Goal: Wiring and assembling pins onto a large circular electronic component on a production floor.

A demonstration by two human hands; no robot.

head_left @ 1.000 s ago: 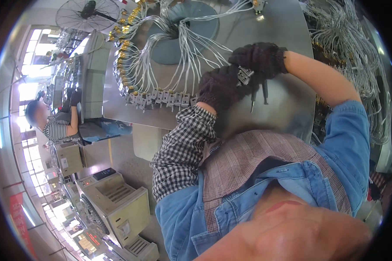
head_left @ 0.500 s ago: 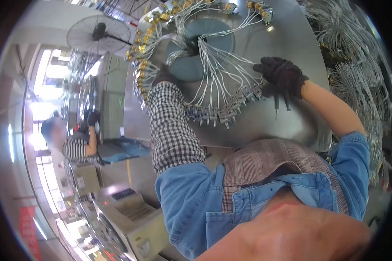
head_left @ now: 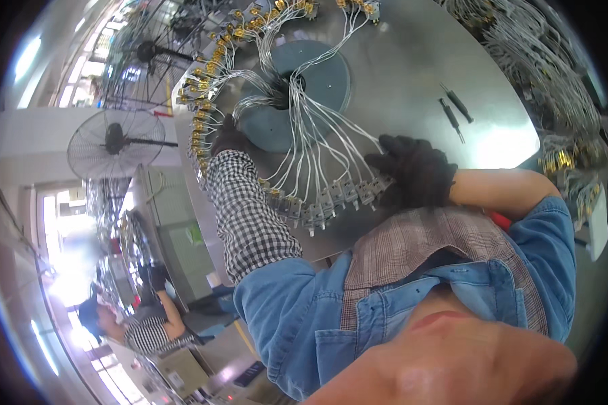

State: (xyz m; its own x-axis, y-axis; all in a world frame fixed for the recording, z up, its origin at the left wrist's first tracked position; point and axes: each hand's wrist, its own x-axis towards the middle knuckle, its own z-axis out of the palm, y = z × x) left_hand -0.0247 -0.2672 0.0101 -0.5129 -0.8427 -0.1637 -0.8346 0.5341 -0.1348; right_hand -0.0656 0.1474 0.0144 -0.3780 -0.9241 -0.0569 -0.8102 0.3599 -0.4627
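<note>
Caged fan (head_left: 115, 137) at left; below it, person in striped top (head_left: 153, 333) near beige box-shaped machine (head_left: 182, 372).

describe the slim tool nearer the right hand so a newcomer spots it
On the metal table, find the blue-grey disc, then look right, beyond the right hand. Two slim dark tools lie there side by side. Pick the nearer tool: its thin metal end points down the picture, while its neighbour's points up.

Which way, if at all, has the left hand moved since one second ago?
Yes, leftward: the left hand went from the grey disc's near right side to beside its left edge.
</note>
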